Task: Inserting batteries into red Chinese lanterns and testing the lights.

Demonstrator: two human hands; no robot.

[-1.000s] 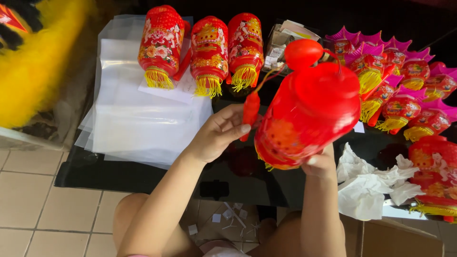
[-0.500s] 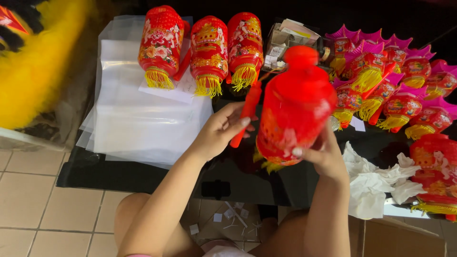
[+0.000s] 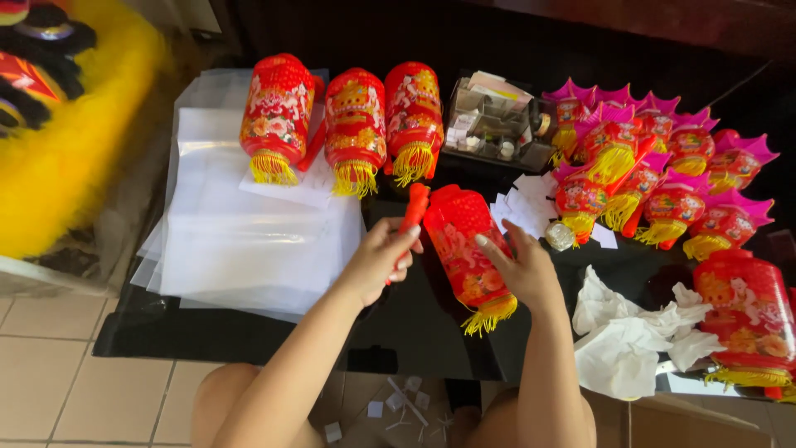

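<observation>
A red lantern (image 3: 464, 245) with a yellow tassel fringe at its lower end lies tilted over the dark table (image 3: 249, 340). My right hand (image 3: 518, 265) grips its right side. My left hand (image 3: 381, 259) is closed on the red stick handle (image 3: 413, 211) that runs beside the lantern's top. Three finished red lanterns (image 3: 352, 124) lie in a row just beyond, their fringes pointing toward me.
A stack of clear plastic sheets (image 3: 240, 241) covers the table's left. Several pink-topped lanterns (image 3: 655, 174) fill the right, with one large red lantern (image 3: 746, 315) and crumpled white paper (image 3: 630, 332) below. A small organiser box (image 3: 493, 120) stands behind. Yellow fur (image 3: 75, 141) lies far left.
The lantern was held upright and close to the camera; it has come down toward the table and tipped, fringe end nearest me. Both hands went down with it.
</observation>
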